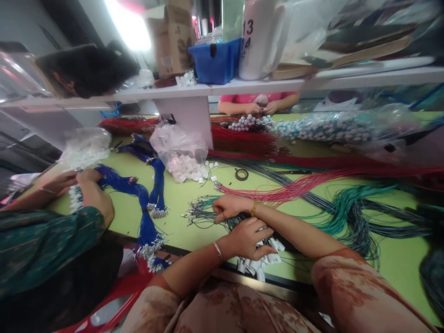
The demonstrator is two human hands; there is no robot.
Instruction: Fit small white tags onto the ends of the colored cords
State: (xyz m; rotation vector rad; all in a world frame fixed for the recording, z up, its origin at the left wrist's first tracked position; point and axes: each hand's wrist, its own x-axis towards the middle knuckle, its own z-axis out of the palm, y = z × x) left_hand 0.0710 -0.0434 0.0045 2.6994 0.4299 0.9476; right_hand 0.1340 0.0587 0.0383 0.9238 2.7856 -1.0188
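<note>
My right hand [233, 206] reaches across from the right, its fingers curled down among the tipped ends of dark grey-green wires [199, 212]. Exactly which strands its fingertips pinch is hidden. Just below it lies my left hand [247, 238], bent over the same bundle, fingers curled and thumb apart from them. White connectors [256, 266] stick out beneath the left hand at the table's front edge. Pink-red wires [277, 192] run to the right beyond my right wrist.
White connectors spill from a clear bag [180, 148]. A roll of tape [241, 174] and a knife [294, 172] lie behind my hands. Green wires [342, 208] spread right. At left, a co-worker's hands [86, 178] handle blue wires [145, 217]. A shelf [305, 84] crosses above.
</note>
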